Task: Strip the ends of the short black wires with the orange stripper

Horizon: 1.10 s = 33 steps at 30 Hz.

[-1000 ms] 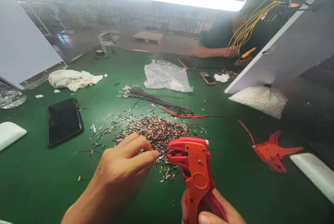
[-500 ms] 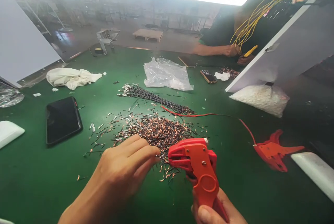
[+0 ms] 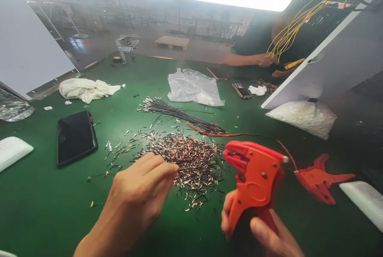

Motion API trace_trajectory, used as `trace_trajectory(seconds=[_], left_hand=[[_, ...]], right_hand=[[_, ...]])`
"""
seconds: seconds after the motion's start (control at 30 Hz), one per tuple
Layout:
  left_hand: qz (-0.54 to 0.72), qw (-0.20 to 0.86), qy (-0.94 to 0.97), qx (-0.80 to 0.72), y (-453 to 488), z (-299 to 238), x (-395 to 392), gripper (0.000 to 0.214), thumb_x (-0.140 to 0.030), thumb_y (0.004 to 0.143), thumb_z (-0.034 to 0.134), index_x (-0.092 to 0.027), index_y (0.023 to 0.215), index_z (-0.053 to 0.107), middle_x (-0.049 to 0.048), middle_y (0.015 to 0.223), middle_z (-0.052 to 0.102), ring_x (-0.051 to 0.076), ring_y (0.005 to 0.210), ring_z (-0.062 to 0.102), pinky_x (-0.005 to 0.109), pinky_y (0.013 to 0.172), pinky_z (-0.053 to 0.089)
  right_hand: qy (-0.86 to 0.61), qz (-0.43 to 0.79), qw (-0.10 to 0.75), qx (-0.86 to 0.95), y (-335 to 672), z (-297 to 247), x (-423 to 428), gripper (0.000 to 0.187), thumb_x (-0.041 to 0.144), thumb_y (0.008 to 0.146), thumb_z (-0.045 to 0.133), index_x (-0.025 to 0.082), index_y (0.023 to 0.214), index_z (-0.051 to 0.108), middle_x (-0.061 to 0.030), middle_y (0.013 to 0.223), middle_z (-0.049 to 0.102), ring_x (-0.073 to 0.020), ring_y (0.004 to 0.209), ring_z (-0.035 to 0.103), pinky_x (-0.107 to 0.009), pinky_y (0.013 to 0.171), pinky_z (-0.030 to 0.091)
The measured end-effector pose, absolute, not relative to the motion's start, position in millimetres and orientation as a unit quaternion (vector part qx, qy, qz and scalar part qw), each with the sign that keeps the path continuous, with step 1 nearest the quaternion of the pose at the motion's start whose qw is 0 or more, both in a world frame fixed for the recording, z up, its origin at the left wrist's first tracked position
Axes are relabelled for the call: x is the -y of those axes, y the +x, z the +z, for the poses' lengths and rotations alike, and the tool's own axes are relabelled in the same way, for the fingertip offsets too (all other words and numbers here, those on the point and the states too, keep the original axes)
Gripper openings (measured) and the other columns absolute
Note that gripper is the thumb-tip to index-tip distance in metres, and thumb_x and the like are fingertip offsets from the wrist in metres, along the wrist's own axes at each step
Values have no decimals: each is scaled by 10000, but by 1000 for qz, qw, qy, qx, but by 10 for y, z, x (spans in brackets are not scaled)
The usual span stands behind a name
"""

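My right hand [image 3: 266,233] is wrapped round the handles of a red and orange wire stripper [image 3: 255,177], its jaws toward the left. My left hand [image 3: 140,189] hovers at the near left side of a pile of wire offcuts [image 3: 191,157], black with copper ends. Its thumb and forefinger are pinched together; whatever lies between them is too small to make out. Behind the pile, a bundle of thin black wires [image 3: 182,115] lies aslant on the green table [image 3: 167,233]. Another red wire stripper [image 3: 320,177] rests at the right, with a red cord attached.
A black smartphone [image 3: 77,137] lies at the left, with a white cloth [image 3: 88,89] behind it. A clear plastic bag [image 3: 194,87] sits at the back. A filled bag [image 3: 303,117] stands against the right panel [image 3: 329,61]. Across the table, a person's hand [image 3: 266,59] holds yellow wires.
My right hand has swung the wire stripper right and up, away from my left hand. The left hand has shifted only slightly. The view has moved a little.
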<state>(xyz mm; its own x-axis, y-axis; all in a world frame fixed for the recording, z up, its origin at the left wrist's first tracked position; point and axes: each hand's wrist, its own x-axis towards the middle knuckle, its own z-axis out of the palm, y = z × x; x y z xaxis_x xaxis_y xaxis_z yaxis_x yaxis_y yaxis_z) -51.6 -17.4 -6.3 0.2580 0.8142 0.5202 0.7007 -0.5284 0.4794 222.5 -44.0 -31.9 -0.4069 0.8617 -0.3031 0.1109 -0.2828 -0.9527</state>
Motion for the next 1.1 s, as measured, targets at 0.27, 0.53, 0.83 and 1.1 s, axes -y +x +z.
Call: trace_trajectory(seconds=[0.27, 0.53, 0.83, 1.1], left_hand=[[343, 40, 790, -507, -430, -138, 187, 150, -80, 951, 556, -191, 876, 624, 2, 803, 604, 142, 720, 518, 264, 626, 404], [318, 36, 809, -492, -327, -241, 180, 221, -20, 929, 534, -165, 789, 626, 22, 757, 603, 166, 701, 483, 322, 667, 370], [302, 4, 839, -453, -279, -257, 172, 237, 6, 889, 528, -173, 777, 636, 17, 731, 626, 175, 678, 504, 334, 666, 333], [303, 37, 849, -432, -187, -293, 209, 195, -44, 920, 525, -175, 836, 643, 6, 674, 600, 177, 623, 496, 316, 601, 355]], right_hand=[[-634, -27, 127, 762, 2570, -572, 25, 689, 789, 907, 293, 183, 955, 617, -125, 855, 660, -357, 815, 597, -466, 699, 428], [-583, -145, 88, 795, 2354, -709, 103, 749, 682, 983, 213, 76, 1220, 583, -213, 1044, 662, -380, 899, 610, -482, 710, 430], [-431, 114, 338, 829, 1918, -173, 87, 198, 139, 939, 578, 220, 1114, 621, -33, 951, 752, -221, 879, 660, -429, 945, 368], [-416, 130, 358, 826, 1770, -265, 81, 158, 73, 875, 543, 195, 826, 631, 19, 702, 669, -161, 659, 617, -367, 819, 379]])
